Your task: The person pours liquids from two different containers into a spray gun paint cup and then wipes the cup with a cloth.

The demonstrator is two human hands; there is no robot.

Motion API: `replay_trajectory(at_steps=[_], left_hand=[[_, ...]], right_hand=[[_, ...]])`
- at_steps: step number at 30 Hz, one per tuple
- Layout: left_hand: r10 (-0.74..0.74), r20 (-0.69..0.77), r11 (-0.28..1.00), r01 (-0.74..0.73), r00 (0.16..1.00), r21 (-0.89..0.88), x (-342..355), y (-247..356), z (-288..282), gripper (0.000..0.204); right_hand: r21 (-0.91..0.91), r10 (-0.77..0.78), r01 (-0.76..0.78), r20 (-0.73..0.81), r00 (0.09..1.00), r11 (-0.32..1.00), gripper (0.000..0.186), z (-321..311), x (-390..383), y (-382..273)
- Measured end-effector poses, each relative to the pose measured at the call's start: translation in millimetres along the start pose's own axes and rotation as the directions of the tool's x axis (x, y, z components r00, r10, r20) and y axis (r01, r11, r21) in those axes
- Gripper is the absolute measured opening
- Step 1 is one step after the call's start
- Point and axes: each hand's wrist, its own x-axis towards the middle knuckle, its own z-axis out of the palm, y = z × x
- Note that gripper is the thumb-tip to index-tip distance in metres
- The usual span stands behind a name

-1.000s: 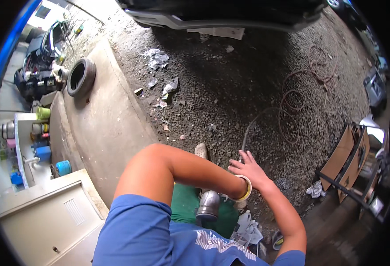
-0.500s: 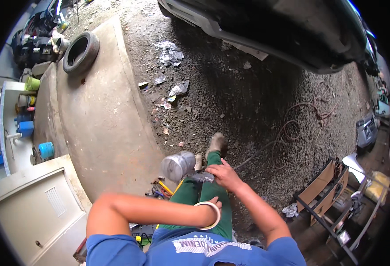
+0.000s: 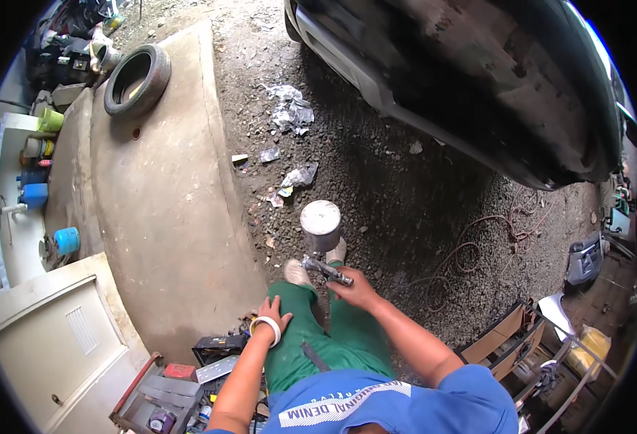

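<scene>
**A:** Heads up, a few bits are hard to read here. Your right hand (image 3: 357, 291) is wrapped around the grip of that spray gun (image 3: 326, 269), so the trigger and your fingertips are buried under it. The nozzle end is too small to make out. Your feet are mostly tucked under the metal cup (image 3: 321, 226).

**B:** And my left?

**A:** Your left hand (image 3: 271, 315), the one with the white bracelet (image 3: 266, 327), lies flat on your green-trousered thigh, fingers loosely spread, holding nothing. The gun sits out in front of your knees, cup upward, lid facing you.

**B:** Ground?

**A:** Dark gravel under you, with a concrete ramp (image 3: 166, 195) on your left. A dark car (image 3: 492, 87) fills the top right, close ahead. A red hose (image 3: 470, 249) coils on the gravel to your right, paper scraps (image 3: 289, 112) lie further ahead, a tyre (image 3: 137, 79) sits up the ramp, and a toolbox (image 3: 181, 383) is by your left leg.
</scene>
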Motion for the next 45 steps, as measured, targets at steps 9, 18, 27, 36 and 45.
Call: replay_trajectory(at_steps=[9,18,27,36,45], left_hand=[[-0.309,0.046,0.933,0.312,0.950,-0.178,84,-58,-86,0.116],[-0.187,0.127,0.944,0.214,0.974,-0.250,182,-157,-237,0.083],[0.036,0.183,0.943,0.027,0.982,-0.331,218,-256,-286,0.064],[0.150,0.515,0.988,-0.141,0.844,-0.058,212,-280,-342,0.090],[0.260,0.686,0.867,-0.477,0.680,0.145,195,-223,-402,0.074]], right_hand=[[-0.278,0.043,-0.042,-0.004,0.999,0.960,0.053,50,120,-46],[-0.411,-0.088,-0.021,-0.243,0.966,0.911,0.055,163,250,-85],[-0.496,0.045,-0.163,-0.241,0.969,0.853,0.051,258,327,-131],[-0.537,0.012,-0.170,-0.285,0.958,0.826,0.052,283,336,-157],[-0.308,0.030,-0.274,-0.613,0.790,0.911,0.060,268,286,-151]])
